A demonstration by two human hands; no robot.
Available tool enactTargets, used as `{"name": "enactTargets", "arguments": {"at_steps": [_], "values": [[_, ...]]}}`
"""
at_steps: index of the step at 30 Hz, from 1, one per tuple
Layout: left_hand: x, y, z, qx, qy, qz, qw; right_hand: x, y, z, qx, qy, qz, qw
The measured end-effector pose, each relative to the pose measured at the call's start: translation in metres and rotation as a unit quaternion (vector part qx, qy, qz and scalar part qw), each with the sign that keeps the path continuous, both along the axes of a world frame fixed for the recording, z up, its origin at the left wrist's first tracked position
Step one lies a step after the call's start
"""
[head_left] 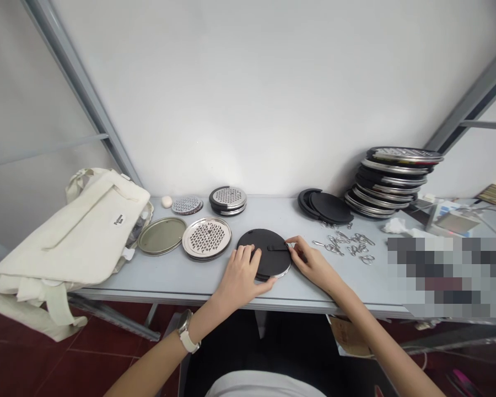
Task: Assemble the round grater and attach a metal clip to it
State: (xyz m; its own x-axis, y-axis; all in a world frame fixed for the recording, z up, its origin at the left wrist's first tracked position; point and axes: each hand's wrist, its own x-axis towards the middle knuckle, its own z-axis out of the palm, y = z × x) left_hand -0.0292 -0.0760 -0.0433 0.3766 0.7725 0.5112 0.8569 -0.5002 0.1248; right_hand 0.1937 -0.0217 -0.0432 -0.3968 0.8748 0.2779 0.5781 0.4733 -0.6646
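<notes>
A round black disc (268, 256) with a silver rim showing at its near right lies on the table in front of me. Fingers of my left hand (242, 270) rest over its left part, with the thumb at the near rim, holding it. At the right edge, where a narrow slot runs inward, my right hand (308, 260) pinches a small shiny metal piece (289, 245), mostly covered by the fingertips. Left of the disc lies a silver perforated grater plate (206, 238). Loose metal clips (351, 242) are scattered to the right of my right hand.
A grey table (157, 281) runs along the wall. A cream bag (86, 226) and an olive-coloured round plate (162, 235) are at left. Behind are small stacked graters (228, 199) and black discs (330, 207). A tall, leaning stack of round graters (391, 182) stands back right.
</notes>
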Motion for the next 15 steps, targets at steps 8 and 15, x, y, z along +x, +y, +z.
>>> {"name": "enactTargets", "arguments": {"at_steps": [8,15], "values": [[-0.0002,-0.0002,-0.0001,0.007,-0.008,-0.001,1.000,-0.0002,-0.0001,0.0015,0.003,0.005,-0.009,1.000],[-0.0003,-0.0005,0.0003,0.000,0.002,-0.001,1.000,0.0016,0.0006,-0.0014,0.001,0.023,-0.001,1.000]]}}
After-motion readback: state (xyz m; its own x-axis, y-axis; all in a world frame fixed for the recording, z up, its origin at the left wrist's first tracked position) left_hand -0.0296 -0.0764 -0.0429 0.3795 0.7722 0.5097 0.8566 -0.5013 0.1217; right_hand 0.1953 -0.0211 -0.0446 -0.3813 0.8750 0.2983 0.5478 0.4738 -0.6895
